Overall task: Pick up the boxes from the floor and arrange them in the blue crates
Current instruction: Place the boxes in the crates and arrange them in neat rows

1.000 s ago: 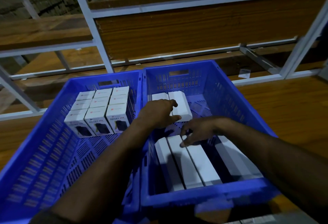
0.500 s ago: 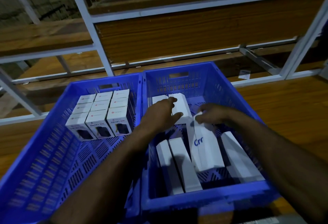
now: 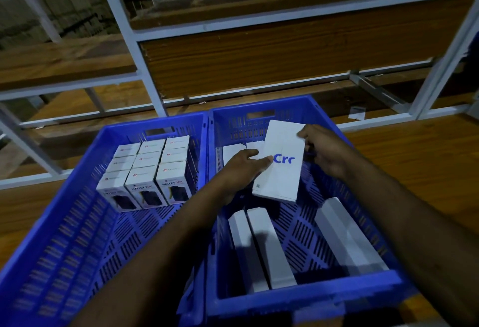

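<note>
We have both hands on the flat white cardboard box with blue lettering [image 3: 281, 163], lifted above the right blue plastic crate [image 3: 305, 298]. Left hand [image 3: 242, 171] holds its near-left edge, right hand [image 3: 325, 151] pinches its far-right corner. Long axis points toward the crate's far wall; the upright white boxes [image 3: 233, 151] there are probably its slot.

Blue letters "Crr" can be read on the white box [image 3: 281, 163] held up over the right crate. "HALLEY 20K" is printed on the fronts of the small boxes [image 3: 145, 192] in the left crate; their smaller print can't be made out.
</note>
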